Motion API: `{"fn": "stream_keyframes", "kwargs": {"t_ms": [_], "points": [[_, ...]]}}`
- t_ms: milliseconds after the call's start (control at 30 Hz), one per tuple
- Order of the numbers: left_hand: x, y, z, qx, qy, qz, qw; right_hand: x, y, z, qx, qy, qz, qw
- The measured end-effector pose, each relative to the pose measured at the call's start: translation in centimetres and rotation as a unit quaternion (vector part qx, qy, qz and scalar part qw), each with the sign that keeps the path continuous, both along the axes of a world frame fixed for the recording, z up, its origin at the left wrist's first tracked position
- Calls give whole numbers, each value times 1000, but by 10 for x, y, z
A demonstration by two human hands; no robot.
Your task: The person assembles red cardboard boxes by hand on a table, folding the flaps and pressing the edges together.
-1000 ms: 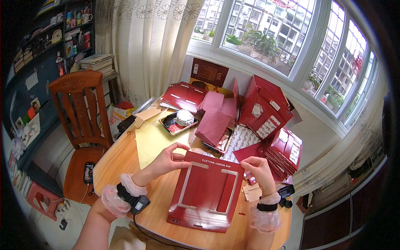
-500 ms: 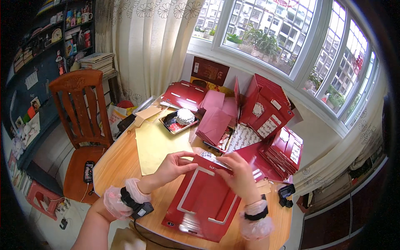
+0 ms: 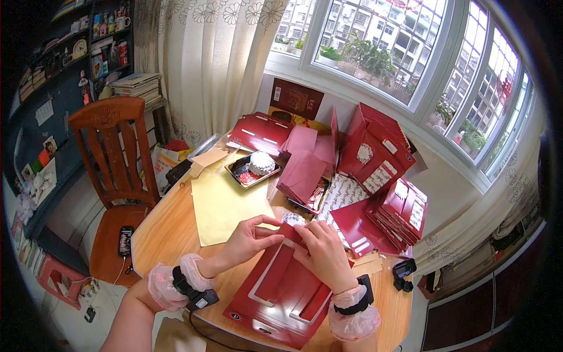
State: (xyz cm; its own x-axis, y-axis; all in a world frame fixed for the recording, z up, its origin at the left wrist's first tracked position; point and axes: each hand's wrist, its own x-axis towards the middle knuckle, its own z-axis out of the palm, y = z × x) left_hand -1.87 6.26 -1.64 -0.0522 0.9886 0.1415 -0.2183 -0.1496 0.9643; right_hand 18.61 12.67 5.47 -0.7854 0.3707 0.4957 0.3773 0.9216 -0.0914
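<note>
Near the table's front edge lies a red cardboard folder (image 3: 275, 287) with pale strips outlining part of a frame and a slot close to me. At its far left corner, my left hand (image 3: 253, 237) has thumb and fingertips together on the edge. My right hand (image 3: 322, 252) bends over the far edge beside it, fingers curled around the cardboard and thumb on the face. The fingers partly hide that edge. Just beyond the hands sits a round white patterned piece (image 3: 292, 219). Both wrists wear pink frilled cuffs and black straps.
A yellow sheet (image 3: 226, 205) lies at left, below a black tray (image 3: 239, 170) holding a stack of white scalloped pieces. Pink-red envelopes (image 3: 302, 173), a stack of red folders (image 3: 404, 211) and an upright red box (image 3: 372, 146) fill the far side. A wooden chair (image 3: 120, 205) stands left.
My right hand has shifted left and slightly toward me along the folder's far edge. The folder has turned and slid a little left. My left hand has barely moved.
</note>
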Motion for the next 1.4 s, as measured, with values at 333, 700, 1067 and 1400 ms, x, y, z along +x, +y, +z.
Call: {"fn": "stream_keyframes", "kwargs": {"t_ms": [333, 700, 1067, 1400], "points": [[0, 1, -1, -36, 1, -16, 999, 0, 1, -1, -44, 2, -4, 999], [2, 3, -15, -71, -18, -57, 996, 3, 6, -1, -288, 73, 22, 955], [-5, 2, -4, -87, -114, -172, 975, 5, 5, -3, -305, 85, 46, 947], [-21, 3, 7, -72, 76, -199, 974, 3, 1, -2, -245, 43, 49, 967]]}}
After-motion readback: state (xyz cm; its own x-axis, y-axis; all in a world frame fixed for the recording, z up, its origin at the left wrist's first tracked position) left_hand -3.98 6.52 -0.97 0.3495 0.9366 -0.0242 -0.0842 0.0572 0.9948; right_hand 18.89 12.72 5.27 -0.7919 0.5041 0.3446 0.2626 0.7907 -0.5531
